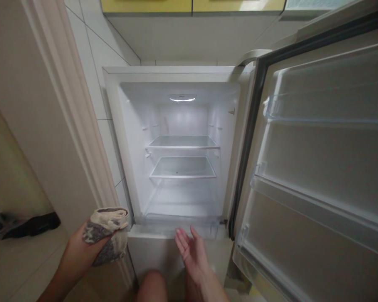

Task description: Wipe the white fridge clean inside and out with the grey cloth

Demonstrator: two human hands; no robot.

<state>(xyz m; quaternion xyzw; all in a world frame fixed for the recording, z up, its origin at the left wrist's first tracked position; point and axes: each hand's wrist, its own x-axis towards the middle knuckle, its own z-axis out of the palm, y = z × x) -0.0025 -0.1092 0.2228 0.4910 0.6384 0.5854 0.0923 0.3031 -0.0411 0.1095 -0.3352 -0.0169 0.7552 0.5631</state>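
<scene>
1. Head view, left hand: the left hand (93,251) is closed around a folded cloth (108,220) in beige and patterned grey, its forearm rising from the lower left. The cloth wraps over the fingers, hiding most of them, with the thumb side towards the right hand.
2. Head view, right hand: the right hand (190,251) is loosely spread and holds nothing, palm turned up and inward, fingers slightly bent and pointing forward, thumb apart. Whether it touches the fridge's front edge cannot be told.
3. Around the hands: the fridge (176,70) stands straight beyond the right hand, two glass shelves (182,141) one above the other inside it. To that hand's right, the fridge door (315,155) is swung out, with clear racks on its inner side. A bent knee (153,285) is between the forearms.
4. Writing: a mark on the lamp (182,98), beyond the right hand, is too small to read.
</scene>
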